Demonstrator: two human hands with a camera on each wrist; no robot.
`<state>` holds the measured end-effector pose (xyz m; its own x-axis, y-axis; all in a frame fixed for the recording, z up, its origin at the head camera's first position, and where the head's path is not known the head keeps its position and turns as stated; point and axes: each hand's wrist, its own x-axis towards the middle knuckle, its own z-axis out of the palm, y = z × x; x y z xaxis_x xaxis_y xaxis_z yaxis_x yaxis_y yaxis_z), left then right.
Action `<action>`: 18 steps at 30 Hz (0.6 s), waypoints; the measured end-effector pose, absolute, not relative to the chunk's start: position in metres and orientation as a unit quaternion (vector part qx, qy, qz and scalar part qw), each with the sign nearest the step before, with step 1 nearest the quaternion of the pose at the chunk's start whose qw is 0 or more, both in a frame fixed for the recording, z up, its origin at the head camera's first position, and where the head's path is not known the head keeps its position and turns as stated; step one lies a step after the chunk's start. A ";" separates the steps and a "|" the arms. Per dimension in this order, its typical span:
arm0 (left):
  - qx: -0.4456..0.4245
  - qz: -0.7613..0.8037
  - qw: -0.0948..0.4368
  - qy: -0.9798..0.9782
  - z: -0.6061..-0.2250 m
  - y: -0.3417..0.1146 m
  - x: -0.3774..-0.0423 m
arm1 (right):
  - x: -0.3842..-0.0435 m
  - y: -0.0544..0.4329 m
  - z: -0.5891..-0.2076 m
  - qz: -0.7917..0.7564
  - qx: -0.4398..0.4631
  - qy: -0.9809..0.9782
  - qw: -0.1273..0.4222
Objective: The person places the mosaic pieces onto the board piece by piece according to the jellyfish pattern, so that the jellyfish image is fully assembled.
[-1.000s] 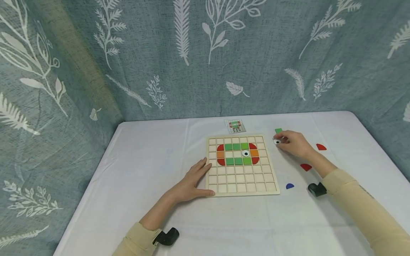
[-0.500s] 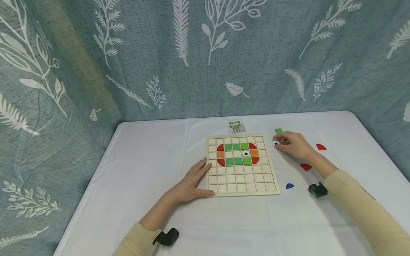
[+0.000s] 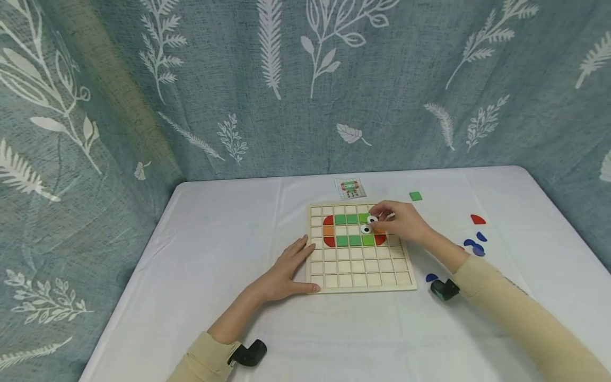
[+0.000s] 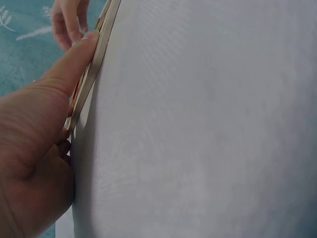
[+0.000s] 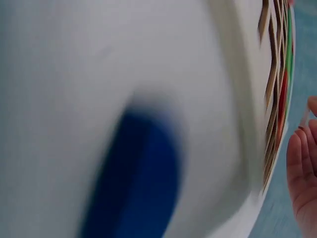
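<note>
A wooden grid board (image 3: 358, 267) lies on the white table, holding red corner, orange and green tiles in a rounded outline. One round eye tile (image 3: 365, 229) sits inside that outline. My right hand (image 3: 406, 220) pinches a second eye tile (image 3: 372, 219) between thumb and fingers, just above the board's upper right; the fingers cover some red and orange tiles there. At the board's left edge my left hand (image 3: 281, 273) rests with fingers spread, its thumb on the near left corner. In the left wrist view that thumb (image 4: 74, 62) lies straight along the board's rim.
Behind the board lies a small pattern card (image 3: 350, 188). To the right are a green square tile (image 3: 416, 196), a red quarter-round tile (image 3: 478, 219) and several blue half-round tiles (image 3: 481, 236). A blurred blue piece (image 5: 148, 168) looms close in the right wrist view.
My right hand has carried the eye tile leftward from beside the green square to over the board. Blue tiles formerly behind the right arm now show. My left hand stays put.
</note>
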<state>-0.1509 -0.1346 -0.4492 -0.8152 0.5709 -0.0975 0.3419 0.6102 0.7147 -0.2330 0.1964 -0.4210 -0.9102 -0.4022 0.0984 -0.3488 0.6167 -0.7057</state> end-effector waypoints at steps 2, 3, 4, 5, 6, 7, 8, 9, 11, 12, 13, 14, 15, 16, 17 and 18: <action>0.258 0.359 0.162 0.882 -0.449 -0.135 -0.151 | -0.233 0.185 -0.422 -0.387 -0.230 0.892 0.040; 0.258 0.359 0.162 0.882 -0.448 -0.134 -0.151 | -0.233 0.179 -0.422 -0.386 -0.240 0.890 0.041; 0.258 0.359 0.162 0.882 -0.448 -0.134 -0.150 | -0.233 0.174 -0.423 -0.384 -0.248 0.888 0.042; 0.257 0.360 0.163 0.882 -0.448 -0.134 -0.150 | -0.234 0.170 -0.423 -0.382 -0.259 0.886 0.041; 0.257 0.360 0.164 0.882 -0.448 -0.134 -0.150 | -0.234 0.165 -0.423 -0.378 -0.264 0.887 0.041; 0.257 0.360 0.164 0.882 -0.448 -0.134 -0.150 | -0.235 0.161 -0.424 -0.374 -0.271 0.886 0.041; 0.257 0.360 0.163 0.882 -0.448 -0.134 -0.150 | -0.235 0.157 -0.424 -0.372 -0.278 0.885 0.042; 0.257 0.359 0.163 0.882 -0.448 -0.135 -0.150 | -0.236 0.153 -0.424 -0.369 -0.287 0.883 0.041; 0.258 0.359 0.162 0.882 -0.448 -0.135 -0.150 | -0.237 0.146 -0.424 -0.360 -0.304 0.881 0.041; 0.258 0.359 0.160 0.882 -0.448 -0.135 -0.150 | -0.237 0.143 -0.424 -0.355 -0.309 0.881 0.041; 0.259 0.360 0.159 0.882 -0.447 -0.135 -0.150 | -0.237 0.141 -0.424 -0.350 -0.315 0.881 0.043; 0.259 0.360 0.159 0.882 -0.447 -0.135 -0.150 | -0.237 0.138 -0.424 -0.344 -0.319 0.882 0.044; 0.259 0.360 0.159 0.882 -0.448 -0.135 -0.150 | -0.237 0.136 -0.424 -0.337 -0.321 0.884 0.045; 0.259 0.361 0.159 0.881 -0.448 -0.135 -0.150 | -0.237 0.134 -0.424 -0.329 -0.318 0.888 0.047; 0.260 0.362 0.158 0.881 -0.448 -0.136 -0.150 | -0.237 0.132 -0.424 -0.321 -0.315 0.892 0.050; 0.260 0.362 0.159 0.881 -0.449 -0.136 -0.150 | -0.238 0.131 -0.424 -0.316 -0.313 0.894 0.050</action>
<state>-0.1501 -0.1357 -0.4487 -0.8140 0.5736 -0.0917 0.3431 0.6023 0.7208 -0.2375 0.1306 -0.4243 -0.7993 -0.5911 0.1085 -0.5280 0.6045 -0.5964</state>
